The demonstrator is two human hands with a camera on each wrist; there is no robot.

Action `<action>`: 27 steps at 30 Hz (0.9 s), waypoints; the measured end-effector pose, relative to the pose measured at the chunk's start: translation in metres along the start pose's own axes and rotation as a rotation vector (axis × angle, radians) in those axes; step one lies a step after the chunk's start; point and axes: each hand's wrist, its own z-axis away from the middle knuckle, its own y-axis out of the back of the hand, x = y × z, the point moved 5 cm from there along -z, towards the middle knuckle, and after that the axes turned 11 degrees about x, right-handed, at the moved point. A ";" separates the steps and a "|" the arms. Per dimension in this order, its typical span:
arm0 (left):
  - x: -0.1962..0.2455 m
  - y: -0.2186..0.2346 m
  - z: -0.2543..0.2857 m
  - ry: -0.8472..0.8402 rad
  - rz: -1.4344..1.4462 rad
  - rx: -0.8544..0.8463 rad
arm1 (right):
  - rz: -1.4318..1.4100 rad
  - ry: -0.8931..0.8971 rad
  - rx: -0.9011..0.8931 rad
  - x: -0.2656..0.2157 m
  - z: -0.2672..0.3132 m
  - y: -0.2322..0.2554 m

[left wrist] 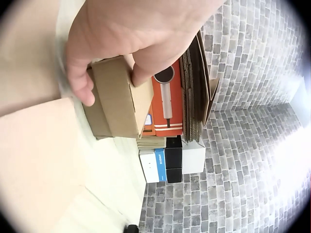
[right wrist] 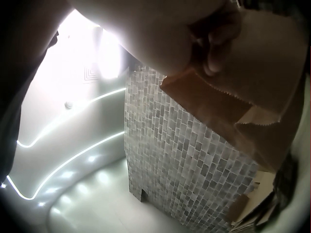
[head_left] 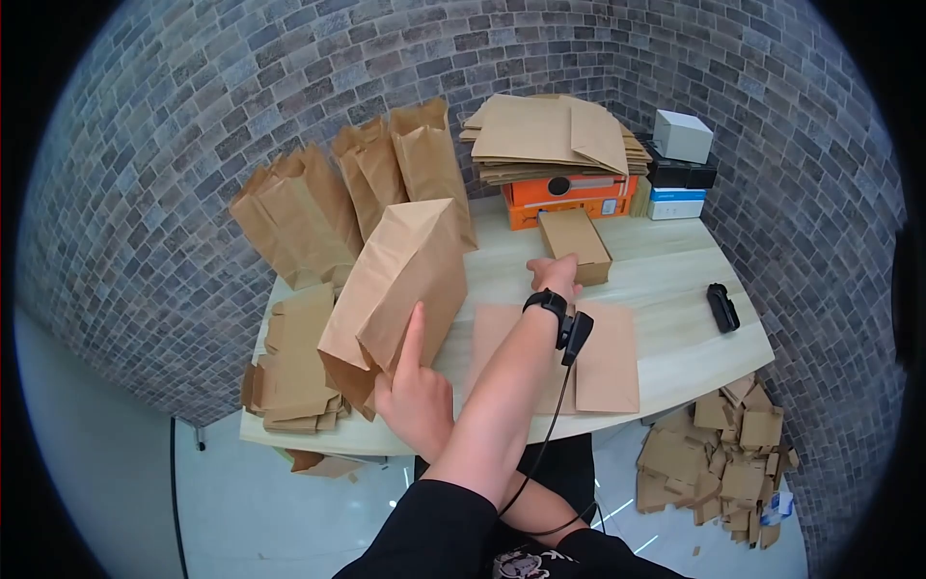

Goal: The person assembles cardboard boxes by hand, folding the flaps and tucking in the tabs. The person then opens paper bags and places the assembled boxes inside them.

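My arms are crossed, the left over the right. My left hand (head_left: 558, 273) grips the near end of a small brown cardboard box (head_left: 576, 236) on the table; in the left wrist view, fingers and thumb lie on either side of the box (left wrist: 116, 99). My right hand (head_left: 417, 400) holds a brown paper bag (head_left: 410, 270) by its open, zigzag-cut end, which faces down toward me. Its index finger lies straight along the bag's side, the others curled. The right wrist view shows fingertips (right wrist: 216, 56) at the mouth of the bag (right wrist: 262, 63).
Paper bags (head_left: 294, 217) stand along the back left. Flattened cardboard (head_left: 299, 362) lies at the left, flat paper bags (head_left: 608, 357) in front. Behind the box are orange boxes (head_left: 526, 207) under a stack of flat bags (head_left: 531, 130). A black object (head_left: 721, 307) sits right.
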 end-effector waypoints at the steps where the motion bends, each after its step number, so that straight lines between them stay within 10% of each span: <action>1: -0.003 -0.001 0.000 0.006 0.006 -0.004 | 0.002 0.009 0.012 0.000 0.001 -0.001; 7: 0.005 0.001 0.014 -0.131 0.016 -0.067 | 0.053 -0.005 0.034 0.002 0.001 -0.010; 12: 0.125 0.053 0.178 -1.157 -0.385 -0.161 | 0.137 -0.062 0.068 -0.009 -0.014 -0.018; 15: 0.173 0.132 0.285 -1.370 -0.399 -0.216 | 0.237 0.270 0.174 -0.002 -0.021 -0.025; 18: 0.195 0.253 0.345 -1.302 -0.384 -0.261 | -0.568 0.242 0.192 0.001 -0.020 -0.013; 19: 0.196 0.293 0.358 -1.545 -0.267 -0.225 | -0.575 0.242 0.189 0.002 -0.025 -0.007; 21: 0.189 0.361 0.357 -1.501 -0.093 -0.092 | -0.107 0.363 0.168 -0.011 -0.044 0.009; 24: 0.167 0.415 0.353 -1.615 -0.345 0.128 | -0.134 0.373 0.123 -0.029 -0.052 0.025; 27: 0.156 0.428 0.347 -1.565 -0.599 0.243 | -0.353 -0.037 0.046 -0.055 -0.052 0.043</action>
